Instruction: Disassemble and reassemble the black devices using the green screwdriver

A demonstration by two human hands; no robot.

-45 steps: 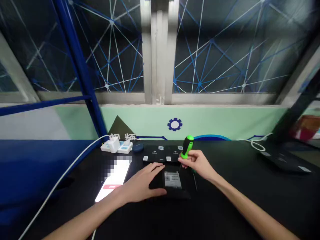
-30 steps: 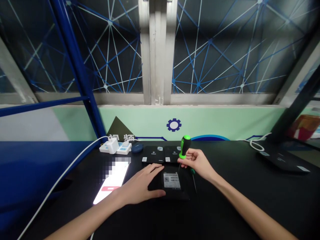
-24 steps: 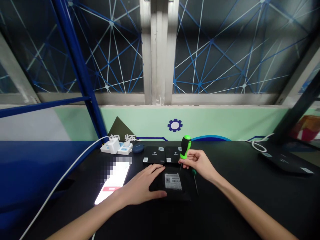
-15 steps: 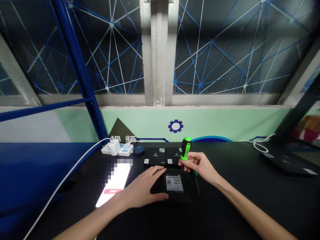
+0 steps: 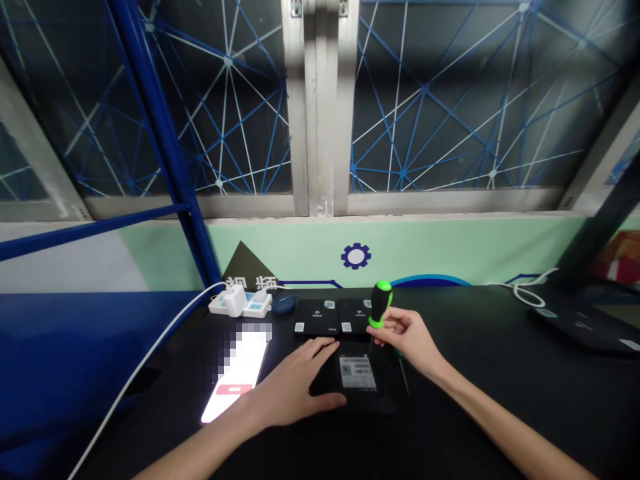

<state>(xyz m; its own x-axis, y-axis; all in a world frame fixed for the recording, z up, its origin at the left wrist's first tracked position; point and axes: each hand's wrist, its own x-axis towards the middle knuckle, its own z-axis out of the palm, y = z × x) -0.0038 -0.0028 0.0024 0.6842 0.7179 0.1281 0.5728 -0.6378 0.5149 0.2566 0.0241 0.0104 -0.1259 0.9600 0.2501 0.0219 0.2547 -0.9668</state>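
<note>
A flat black device [image 5: 367, 390] with a white label lies on the black table [image 5: 475, 400] in front of me. My left hand [image 5: 295, 383] rests flat on its left side, fingers stretched out, thumb along its near edge. My right hand [image 5: 407, 333] is closed round a screwdriver [image 5: 379, 305] with a green and black handle, held upright with its tip at the device's far right corner. A second thin screwdriver [image 5: 403, 373] lies on the table just under my right wrist.
Two more black devices [image 5: 334, 317] lie side by side behind the first. A lit phone [image 5: 235, 387] lies to the left, with a white power strip [image 5: 240, 303] and cable and a small dark blue round object [image 5: 283, 303] behind it. A dark flat device [image 5: 585, 323] sits far right.
My right hand has twisted the screwdriver slightly in place, its handle tilting a little. The left hand has stayed flat on the device. The view has shifted slightly.
</note>
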